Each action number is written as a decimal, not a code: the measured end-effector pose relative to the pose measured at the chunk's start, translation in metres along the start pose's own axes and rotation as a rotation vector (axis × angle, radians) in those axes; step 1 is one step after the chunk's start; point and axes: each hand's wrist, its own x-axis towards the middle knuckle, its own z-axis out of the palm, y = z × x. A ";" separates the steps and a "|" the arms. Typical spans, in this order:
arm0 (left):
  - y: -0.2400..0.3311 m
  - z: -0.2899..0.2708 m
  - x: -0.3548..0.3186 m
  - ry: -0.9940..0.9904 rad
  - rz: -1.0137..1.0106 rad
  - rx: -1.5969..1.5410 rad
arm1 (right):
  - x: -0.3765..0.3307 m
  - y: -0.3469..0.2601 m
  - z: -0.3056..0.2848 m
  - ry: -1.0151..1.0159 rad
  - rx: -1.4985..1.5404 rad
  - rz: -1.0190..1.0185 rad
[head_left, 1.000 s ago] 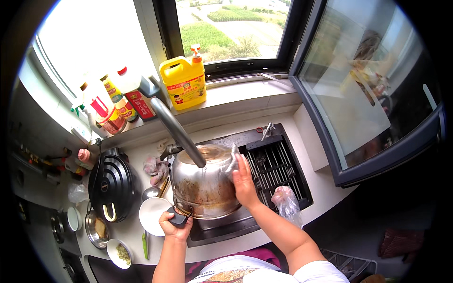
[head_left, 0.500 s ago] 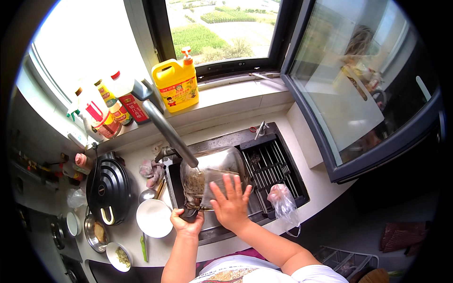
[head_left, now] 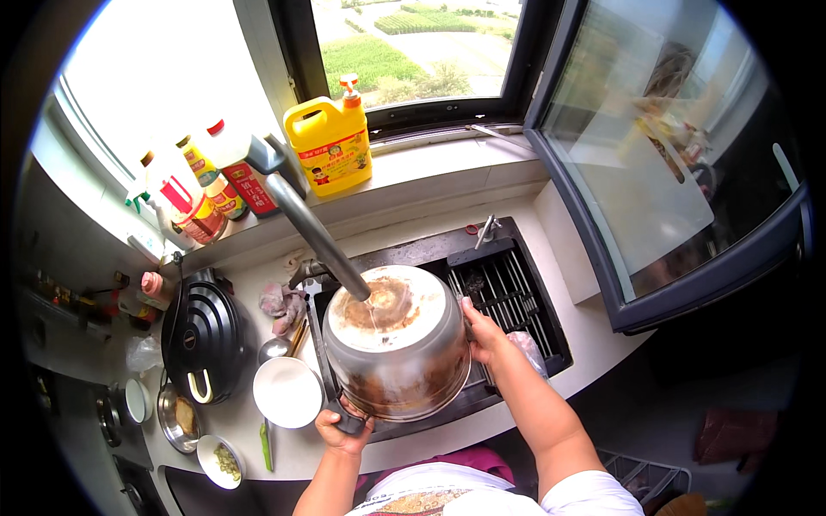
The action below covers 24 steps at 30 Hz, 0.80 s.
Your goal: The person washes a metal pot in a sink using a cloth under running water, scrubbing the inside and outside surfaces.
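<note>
A metal cooking pot (head_left: 400,361) is tipped over the sink (head_left: 559,344), its brown-stained bottom turned up toward the window. My left hand (head_left: 344,428) is closed around a black handle at the pot's near left. On the opposite side my right hand (head_left: 483,334) grips the pot, its fingers partly hidden behind the wall. The grey faucet (head_left: 323,241) reaches over the pot's bottom, and a thin stream of water seems to run onto it. No scrubbing cloth shows; the pot may hide it.
Left of the sink are a white bowl (head_left: 286,392), a ladle (head_left: 274,348), a green pepper (head_left: 266,447) and a black electric pan (head_left: 205,340). A yellow pump jug (head_left: 331,150) stands on the sill. A black rack (head_left: 508,292) and plastic bag (head_left: 527,348) lie right. An open window sash (head_left: 594,232) juts in.
The pot has been lifted and turned so its bottom faces up. My right hand has left the grey cloth and moved right to the pot's side; the cloth is out of sight.
</note>
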 end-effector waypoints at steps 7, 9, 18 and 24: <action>-0.015 -0.064 0.022 -0.016 -0.222 -0.119 | 0.025 -0.004 0.002 0.141 -0.028 0.050; -0.019 -0.065 0.030 0.114 -0.199 -0.075 | 0.022 -0.011 0.014 0.192 -0.043 -0.011; -0.030 0.006 0.040 0.270 -0.141 0.305 | -0.001 -0.012 0.076 0.090 -0.377 -0.488; -0.013 0.032 0.031 0.443 0.398 0.694 | -0.010 -0.010 0.090 -0.016 -0.894 -0.838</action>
